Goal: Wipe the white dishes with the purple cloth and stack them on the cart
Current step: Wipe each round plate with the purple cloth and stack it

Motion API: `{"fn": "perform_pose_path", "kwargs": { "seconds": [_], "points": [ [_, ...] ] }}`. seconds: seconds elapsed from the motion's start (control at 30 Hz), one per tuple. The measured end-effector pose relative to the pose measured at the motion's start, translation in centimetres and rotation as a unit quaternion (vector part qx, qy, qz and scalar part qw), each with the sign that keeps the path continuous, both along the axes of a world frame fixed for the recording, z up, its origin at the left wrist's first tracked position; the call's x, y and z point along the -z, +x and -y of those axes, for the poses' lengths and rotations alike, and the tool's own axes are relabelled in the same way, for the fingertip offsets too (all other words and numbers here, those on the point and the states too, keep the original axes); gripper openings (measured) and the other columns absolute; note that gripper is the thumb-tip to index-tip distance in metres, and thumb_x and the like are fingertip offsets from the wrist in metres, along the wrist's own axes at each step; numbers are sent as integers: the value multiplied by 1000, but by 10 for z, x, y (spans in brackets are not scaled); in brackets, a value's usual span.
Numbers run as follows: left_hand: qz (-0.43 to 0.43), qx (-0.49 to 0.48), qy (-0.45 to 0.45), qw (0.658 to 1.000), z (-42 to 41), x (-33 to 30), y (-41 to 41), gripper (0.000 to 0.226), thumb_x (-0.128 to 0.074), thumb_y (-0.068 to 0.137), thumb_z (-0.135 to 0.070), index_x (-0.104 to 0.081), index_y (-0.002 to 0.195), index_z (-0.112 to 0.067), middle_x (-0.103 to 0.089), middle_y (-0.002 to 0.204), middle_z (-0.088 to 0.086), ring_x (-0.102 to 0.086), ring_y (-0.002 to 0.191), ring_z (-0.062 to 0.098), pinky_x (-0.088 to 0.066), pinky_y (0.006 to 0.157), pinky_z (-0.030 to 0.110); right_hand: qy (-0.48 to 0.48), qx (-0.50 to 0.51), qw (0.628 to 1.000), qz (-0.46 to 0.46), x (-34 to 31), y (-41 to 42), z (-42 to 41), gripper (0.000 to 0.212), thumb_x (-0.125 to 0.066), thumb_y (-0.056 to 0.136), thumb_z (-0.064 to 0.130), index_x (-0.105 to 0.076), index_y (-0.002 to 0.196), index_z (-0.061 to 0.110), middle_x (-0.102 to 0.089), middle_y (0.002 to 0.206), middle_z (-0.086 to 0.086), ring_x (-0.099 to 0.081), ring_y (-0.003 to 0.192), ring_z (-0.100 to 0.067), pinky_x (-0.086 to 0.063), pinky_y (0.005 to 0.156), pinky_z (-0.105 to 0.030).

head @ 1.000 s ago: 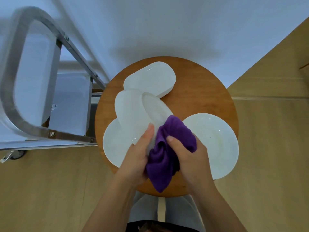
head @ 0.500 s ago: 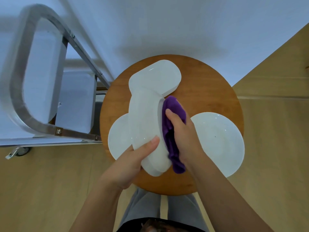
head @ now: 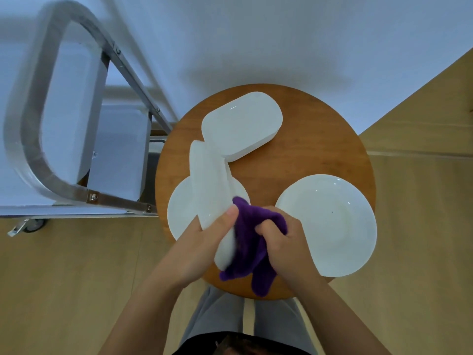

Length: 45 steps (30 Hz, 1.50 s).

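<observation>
My left hand (head: 204,242) grips a white oblong dish (head: 208,180) by its near end, holding it tilted on edge above the round wooden table (head: 320,155). My right hand (head: 284,242) clutches the purple cloth (head: 249,242) and presses it against the dish's near right side. Under the held dish lies a round white plate (head: 181,213). A second round plate (head: 330,226) lies at the table's right. Another oblong white dish (head: 243,126) lies at the back of the table.
A metal cart (head: 84,198) with a curved handle and pale shelves stands left of the table, a caster (head: 33,224) showing on the wooden floor. A white wall runs behind. My legs are under the table's near edge.
My right hand has slid the cloth from the dish's far part down to its near end. The dish has turned more edge-on.
</observation>
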<state>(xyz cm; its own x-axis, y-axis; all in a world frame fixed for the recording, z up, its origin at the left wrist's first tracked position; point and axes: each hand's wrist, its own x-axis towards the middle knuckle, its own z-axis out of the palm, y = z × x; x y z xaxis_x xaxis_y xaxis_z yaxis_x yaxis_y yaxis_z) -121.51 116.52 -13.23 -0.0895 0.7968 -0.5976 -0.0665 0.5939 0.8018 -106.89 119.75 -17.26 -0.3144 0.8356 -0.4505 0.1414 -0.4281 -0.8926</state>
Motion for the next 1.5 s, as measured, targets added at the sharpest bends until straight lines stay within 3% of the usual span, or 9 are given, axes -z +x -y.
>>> {"fn": "perform_pose_path", "kwargs": {
  "seconds": [0.17,0.23,0.33,0.57,0.73,0.8,0.93,1.1,1.5],
  "points": [
    [-209,222,-18,952,3,-9,6,57,-34,79,-68,-33,129,-42,-58,116,-19,-57,100,-1,-48,75,13,-114,95,987,-64,-7,2,-13,19,-67,79,34,-60,96,39,-68,83,21,-66,80,-5,-51,57,-15],
    [-313,290,-28,904,3,-5,11,59,-34,90,-62,6,132,-49,-39,143,-6,-52,114,13,-47,85,24,-148,93,972,-158,-17,0,-21,57,-76,54,56,-60,105,36,-70,90,12,-69,86,-12,-55,63,-26],
    [-363,306,12,880,1,-2,21,56,-36,95,-53,15,116,-57,-33,148,-2,-52,117,18,-50,91,31,-122,32,986,-109,-26,-5,-26,81,-79,34,64,-55,108,40,-69,95,13,-68,88,-14,-58,68,-31],
    [-456,440,11,773,8,29,21,78,-34,90,-65,14,143,-33,-12,158,4,-27,140,23,-27,112,43,-70,88,991,73,-9,-5,-17,30,-72,71,24,-53,90,38,-61,85,18,-61,81,-12,-49,53,-15],
    [-422,214,12,881,13,38,-33,98,-33,69,-86,-15,149,-33,-15,156,-12,-11,144,13,-9,116,45,-123,155,979,49,7,10,-12,31,-68,73,6,-55,84,32,-65,69,22,-60,80,-18,-47,53,-23],
    [-457,43,-7,889,16,50,-61,71,-53,86,-59,-33,144,-22,-36,149,1,-30,138,25,-31,110,48,-137,157,977,36,12,13,-12,31,-66,74,3,-56,85,30,-67,68,21,-61,79,-18,-47,50,-22],
    [-206,-99,-77,971,25,73,-86,10,-60,91,-17,-65,92,-25,-69,92,-9,-66,91,16,-48,61,20,-142,133,978,80,22,11,-14,37,-71,72,5,-52,89,33,-65,78,13,-60,81,-18,-48,51,-22],
    [-105,-141,-116,978,31,95,-92,16,-61,89,-5,-69,82,-17,-73,83,-3,-68,81,18,-53,66,29,-134,93,966,200,42,4,-19,37,-73,73,9,-46,85,31,-54,85,13,-53,76,-18,-46,56,-25],
    [-145,-203,-147,957,36,140,-84,17,-61,89,-3,-64,77,-16,-64,81,-1,-61,77,16,-49,62,27,8,-114,845,523,78,-34,-38,32,-59,86,13,-46,115,12,-59,106,-8,-55,88,-21,-42,70,-29]
  ]
}}
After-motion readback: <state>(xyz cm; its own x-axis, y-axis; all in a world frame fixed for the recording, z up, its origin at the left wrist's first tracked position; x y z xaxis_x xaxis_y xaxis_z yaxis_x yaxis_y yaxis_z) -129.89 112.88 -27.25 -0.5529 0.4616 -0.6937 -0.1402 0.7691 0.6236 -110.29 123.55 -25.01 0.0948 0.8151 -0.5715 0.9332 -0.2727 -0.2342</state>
